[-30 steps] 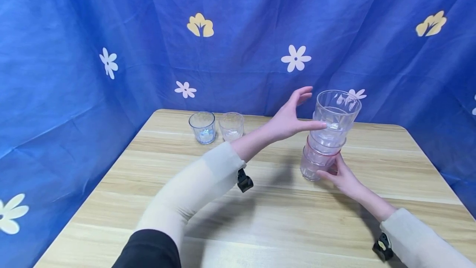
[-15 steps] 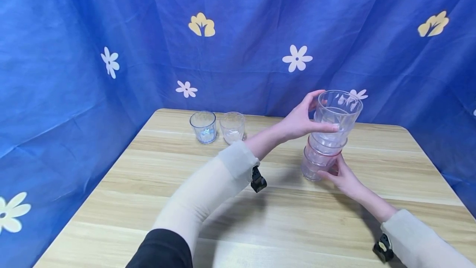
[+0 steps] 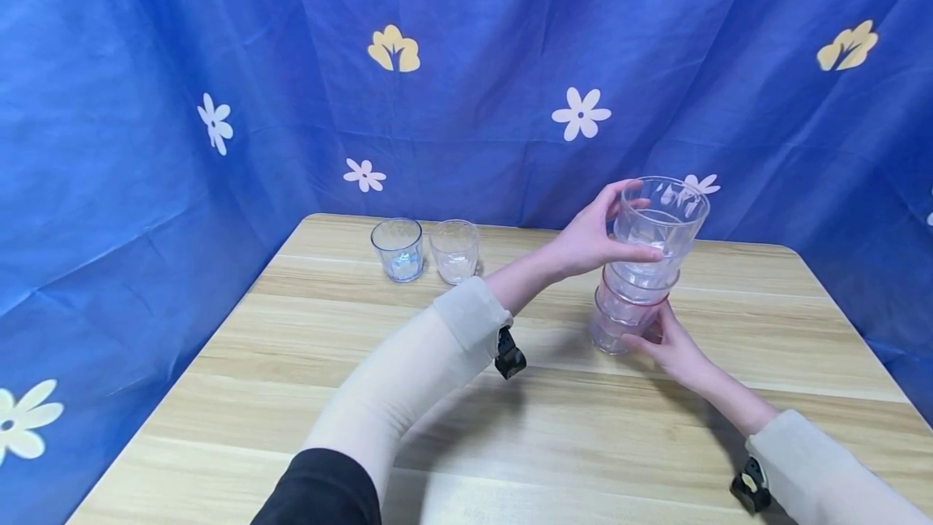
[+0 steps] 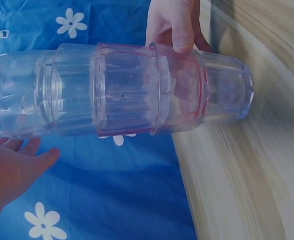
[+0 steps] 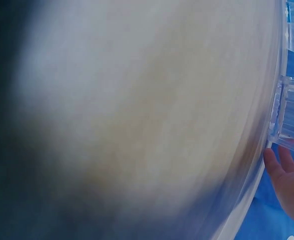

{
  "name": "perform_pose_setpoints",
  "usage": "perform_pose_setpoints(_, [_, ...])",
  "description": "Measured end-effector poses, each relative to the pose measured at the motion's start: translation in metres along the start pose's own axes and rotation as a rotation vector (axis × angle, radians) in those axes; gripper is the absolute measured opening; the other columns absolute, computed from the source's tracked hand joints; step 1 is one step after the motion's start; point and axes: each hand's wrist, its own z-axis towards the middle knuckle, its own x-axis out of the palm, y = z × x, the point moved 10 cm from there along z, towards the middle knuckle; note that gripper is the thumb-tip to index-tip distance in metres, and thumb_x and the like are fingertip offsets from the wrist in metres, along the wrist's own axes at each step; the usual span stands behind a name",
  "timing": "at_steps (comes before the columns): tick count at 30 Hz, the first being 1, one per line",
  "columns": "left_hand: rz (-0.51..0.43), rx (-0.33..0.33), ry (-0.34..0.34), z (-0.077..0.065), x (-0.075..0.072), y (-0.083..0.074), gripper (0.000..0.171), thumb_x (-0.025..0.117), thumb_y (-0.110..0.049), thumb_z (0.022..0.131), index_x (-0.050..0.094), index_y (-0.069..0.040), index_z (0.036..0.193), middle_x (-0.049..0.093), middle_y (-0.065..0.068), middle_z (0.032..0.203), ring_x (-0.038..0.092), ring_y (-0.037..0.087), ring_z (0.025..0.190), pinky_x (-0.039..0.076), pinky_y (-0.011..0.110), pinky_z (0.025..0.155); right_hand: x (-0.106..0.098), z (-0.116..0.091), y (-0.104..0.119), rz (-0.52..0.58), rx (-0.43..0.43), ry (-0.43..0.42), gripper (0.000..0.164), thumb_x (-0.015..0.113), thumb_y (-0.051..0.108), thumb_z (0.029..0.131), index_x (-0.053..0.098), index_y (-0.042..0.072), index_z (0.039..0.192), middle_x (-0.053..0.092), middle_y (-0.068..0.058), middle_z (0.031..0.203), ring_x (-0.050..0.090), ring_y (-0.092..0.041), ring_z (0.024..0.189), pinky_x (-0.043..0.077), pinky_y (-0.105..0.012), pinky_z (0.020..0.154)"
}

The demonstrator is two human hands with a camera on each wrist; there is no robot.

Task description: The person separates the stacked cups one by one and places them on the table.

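A tall stack of nested clear tumblers [image 3: 634, 290] stands upright at the right of the table, one with a red rim partway up. My left hand [image 3: 594, 237] holds the top tumbler [image 3: 666, 213], thumb across the near side and fingers behind it. Lower down, my right hand [image 3: 674, 351] grips the stack below the red rim, its fingers partly hidden behind the plastic-looking walls. Seen from the left wrist, the stack [image 4: 126, 90] lies sideways between my left hand [image 4: 11, 175] and my right hand [image 4: 177, 25]. The right wrist view catches the base tumbler [image 5: 293, 112] beside my fingers.
Toward the back left stand two more tumblers, a blue-tinted one [image 3: 398, 251] and a clear one [image 3: 455, 253], side by side. The wooden table [image 3: 306, 387] ends at a blue flowered cloth [image 3: 481, 87] hanging behind and at both sides.
My left hand has moved right from beside the top of the stack and closed its fingers around the top tumbler. My right hand and the stack stay in place.
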Motion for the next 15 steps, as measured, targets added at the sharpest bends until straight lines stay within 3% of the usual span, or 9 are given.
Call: perform_pose_setpoints(15, [-0.013,0.022,-0.022,0.0038,0.0014,0.0024,0.081,0.085,-0.01,0.074,0.041,-0.007,0.142,0.056,0.0,0.137,0.046,0.0,0.123,0.041,0.016,0.095,-0.0002,0.0,0.0003,-0.001,0.0,0.006,0.07,0.063,-0.009,0.088,0.02,-0.005,0.143,0.043,-0.037,0.131,0.049,0.007,0.108,0.045,-0.015,0.089])
